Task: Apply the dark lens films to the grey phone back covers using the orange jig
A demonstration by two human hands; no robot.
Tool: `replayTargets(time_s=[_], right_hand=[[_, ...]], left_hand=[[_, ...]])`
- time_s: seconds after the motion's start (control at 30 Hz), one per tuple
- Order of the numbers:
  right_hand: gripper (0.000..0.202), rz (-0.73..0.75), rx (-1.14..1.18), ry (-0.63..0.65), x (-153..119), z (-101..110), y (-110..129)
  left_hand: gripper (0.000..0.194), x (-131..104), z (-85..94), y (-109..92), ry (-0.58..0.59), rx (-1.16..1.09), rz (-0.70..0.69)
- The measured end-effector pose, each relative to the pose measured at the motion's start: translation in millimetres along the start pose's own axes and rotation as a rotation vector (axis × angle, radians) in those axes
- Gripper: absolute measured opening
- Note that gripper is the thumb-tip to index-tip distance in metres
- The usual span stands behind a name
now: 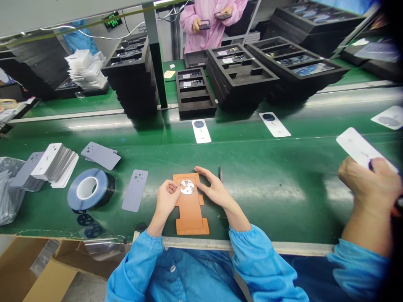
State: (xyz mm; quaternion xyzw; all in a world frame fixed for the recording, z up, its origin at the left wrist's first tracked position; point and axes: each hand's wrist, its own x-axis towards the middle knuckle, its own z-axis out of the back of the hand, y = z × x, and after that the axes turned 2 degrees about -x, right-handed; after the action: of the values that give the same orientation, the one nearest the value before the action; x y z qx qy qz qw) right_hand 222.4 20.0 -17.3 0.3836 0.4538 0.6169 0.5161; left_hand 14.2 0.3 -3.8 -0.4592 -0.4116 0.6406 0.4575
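An orange plate (190,214) with side tabs lies on the green table in front of me. Near its top is a round silvery disc (187,187) with several holes. My left hand (168,195) is at the disc's left edge, its thumb and index finger pinched together; whatever may be between them is too small to make out. My right hand (215,188) rests at the plate's upper right, fingers apart, with the thumb close to the disc. A thin dark tool (221,173) lies just beyond my right hand.
Left are a grey panel (135,191), a tape roll (91,188) and a stack of white panels (55,164). At right a co-worker's hand (370,180) holds a white panel (362,147). Black trays (197,111) stand at the back, beyond them a person in pink (208,37).
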Motion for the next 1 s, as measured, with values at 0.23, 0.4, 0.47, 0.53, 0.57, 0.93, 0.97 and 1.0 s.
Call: replayTargets(time_s=[0.23, 0.4, 0.47, 0.53, 0.57, 0.93, 0.97, 1.0], right_hand=[[0.057, 0.032, -0.061, -0.043, -1, -8, -1], [0.054, 0.032, -0.026, -0.023, 0, -4, 3], [0.055, 0.041, -0.016, -0.022, 0, -3, 2], [0.056, 0.036, -0.004, -0.025, 0, -3, 0], [0.057, 0.03, 0.003, -0.027, 0, -3, -1], [0.052, -0.006, 0.009, -0.056, 2, -5, -3], [0.052, -0.004, 0.01, -0.06, 2, -6, -3], [0.051, -0.001, 0.012, -0.067, 2, -6, -3]], left_hand=[[0.018, 0, 1.4, -1, 0.004, -0.008, -0.004], [0.019, 2, 3.7, 0, 0.031, -0.021, -0.017], [0.02, 3, 6.5, 2, 0.032, -0.013, -0.019], [0.021, 4, 13.4, 4, 0.007, 0.014, -0.022], [0.021, 3, 19.1, 4, -0.019, 0.036, -0.026], [0.071, -19, 136.3, 25, -0.38, 0.866, -0.055], [0.067, -21, 142.7, 29, -0.356, 0.875, -0.048], [0.063, -22, 147.7, 33, -0.335, 0.873, -0.045]])
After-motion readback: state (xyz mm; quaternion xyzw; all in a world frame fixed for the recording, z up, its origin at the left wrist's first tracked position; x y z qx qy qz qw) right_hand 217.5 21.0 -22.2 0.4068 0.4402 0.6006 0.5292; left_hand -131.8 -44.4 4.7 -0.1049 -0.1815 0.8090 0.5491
